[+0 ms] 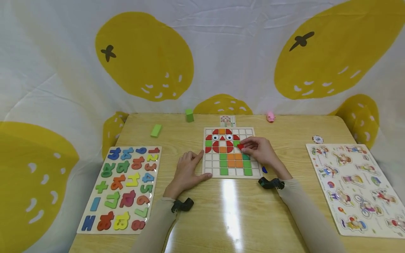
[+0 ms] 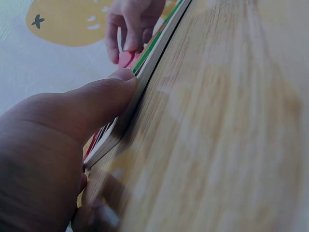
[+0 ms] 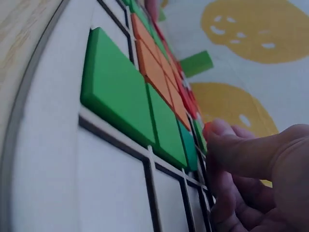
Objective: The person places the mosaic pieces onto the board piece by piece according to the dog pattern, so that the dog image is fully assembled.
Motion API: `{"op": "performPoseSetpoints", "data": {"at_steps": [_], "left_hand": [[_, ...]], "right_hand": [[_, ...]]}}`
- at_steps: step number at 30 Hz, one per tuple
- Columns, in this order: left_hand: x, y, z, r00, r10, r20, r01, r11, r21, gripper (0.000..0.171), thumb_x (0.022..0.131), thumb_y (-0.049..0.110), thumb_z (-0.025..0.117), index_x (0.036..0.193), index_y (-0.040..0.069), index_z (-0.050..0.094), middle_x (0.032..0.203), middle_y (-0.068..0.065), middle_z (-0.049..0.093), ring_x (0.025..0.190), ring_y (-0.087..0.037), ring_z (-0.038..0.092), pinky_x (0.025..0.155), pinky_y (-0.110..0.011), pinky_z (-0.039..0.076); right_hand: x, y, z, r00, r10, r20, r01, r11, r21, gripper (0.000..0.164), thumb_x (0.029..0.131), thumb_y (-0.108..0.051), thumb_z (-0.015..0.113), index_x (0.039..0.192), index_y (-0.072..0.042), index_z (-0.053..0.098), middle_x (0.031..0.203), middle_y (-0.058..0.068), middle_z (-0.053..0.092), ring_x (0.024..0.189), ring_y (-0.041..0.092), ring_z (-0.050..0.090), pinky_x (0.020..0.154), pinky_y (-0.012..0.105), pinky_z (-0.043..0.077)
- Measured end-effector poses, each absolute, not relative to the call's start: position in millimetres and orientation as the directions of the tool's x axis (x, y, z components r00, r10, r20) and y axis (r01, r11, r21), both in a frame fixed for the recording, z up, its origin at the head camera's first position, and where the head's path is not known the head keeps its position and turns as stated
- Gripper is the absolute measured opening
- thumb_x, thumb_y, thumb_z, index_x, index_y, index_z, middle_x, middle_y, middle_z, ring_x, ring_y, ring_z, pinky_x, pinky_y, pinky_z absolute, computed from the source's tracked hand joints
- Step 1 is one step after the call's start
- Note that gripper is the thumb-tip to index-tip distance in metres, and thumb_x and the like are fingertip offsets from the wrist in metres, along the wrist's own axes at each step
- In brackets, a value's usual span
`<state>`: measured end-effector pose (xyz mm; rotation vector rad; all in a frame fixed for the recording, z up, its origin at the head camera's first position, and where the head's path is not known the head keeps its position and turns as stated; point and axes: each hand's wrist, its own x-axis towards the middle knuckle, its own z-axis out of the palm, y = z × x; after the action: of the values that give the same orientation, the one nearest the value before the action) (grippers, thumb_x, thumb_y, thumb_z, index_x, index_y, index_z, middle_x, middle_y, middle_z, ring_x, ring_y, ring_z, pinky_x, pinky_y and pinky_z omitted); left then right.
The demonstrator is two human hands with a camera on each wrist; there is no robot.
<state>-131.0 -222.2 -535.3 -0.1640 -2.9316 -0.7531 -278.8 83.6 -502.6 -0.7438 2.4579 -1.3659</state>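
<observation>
A wooden grid board (image 1: 209, 164) lies on the table, with red, orange and green tiles forming a pattern that has two round eyes. My right hand (image 1: 262, 150) pinches a red piece (image 1: 241, 146) between thumb and fingers over the board's right side. At the board's left edge, my left hand (image 1: 187, 169) rests with fingers spread. Its thumb (image 2: 104, 99) touches the near edge in the left wrist view. The right wrist view shows green tiles (image 3: 118, 89) beside orange ones (image 3: 154, 72); there only a sliver of the red piece (image 3: 207, 129) shows.
Behind the board lies a pattern card (image 1: 227, 121); a blue piece (image 1: 264, 170) sits at its right edge. A number puzzle (image 1: 96, 225) lies left, a picture puzzle (image 1: 326, 161) right. Green blocks (image 1: 156, 130), a pink pig (image 1: 270, 117) and a round chip (image 1: 317, 139) stand farther back.
</observation>
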Motion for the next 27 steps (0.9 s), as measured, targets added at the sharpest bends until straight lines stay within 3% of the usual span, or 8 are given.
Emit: {"op": "performPoseSetpoints", "data": {"at_steps": [7,18,27], "left_hand": [[-130.7,-220.7,-534.0,-0.987,0.080,0.138,0.136,0.878,0.459,0.100,0.076,0.080,0.060,0.155,0.023,0.035,0.109,0.002,0.043,0.097,-0.015,0.036,0.085,-0.033,0.030],[-130.5,-222.2,-536.2,-0.989,0.074,0.129,0.126,0.877,0.463,0.101,0.076,0.082,0.056,0.155,0.025,0.033,0.110,0.002,0.044,0.098,-0.015,0.036,0.085,-0.033,0.029],[-131.3,-222.7,-536.6,-0.988,0.081,0.129,0.131,0.880,0.457,0.101,0.076,0.082,0.057,0.155,0.024,0.033,0.111,0.002,0.044,0.097,-0.015,0.036,0.084,-0.033,0.028]], "right_hand": [[-275.9,75.9,-501.3,-0.820,-0.571,0.047,-0.400,0.512,-0.760,0.018,0.089,-0.022,0.074,0.107,-0.019,0.076,0.096,0.000,0.067,0.077,0.018,0.059,0.067,0.030,0.048],[-276.7,71.4,-502.5,-0.832,-0.546,0.101,-0.437,0.531,-0.726,0.010,0.088,-0.024,0.076,0.095,-0.017,0.078,0.087,-0.001,0.066,0.071,0.017,0.057,0.063,0.029,0.046],[-275.9,70.4,-501.5,-0.831,-0.547,0.105,-0.444,0.537,-0.717,0.014,0.088,-0.021,0.076,0.101,-0.015,0.079,0.090,0.000,0.067,0.073,0.017,0.058,0.065,0.031,0.047]]}}
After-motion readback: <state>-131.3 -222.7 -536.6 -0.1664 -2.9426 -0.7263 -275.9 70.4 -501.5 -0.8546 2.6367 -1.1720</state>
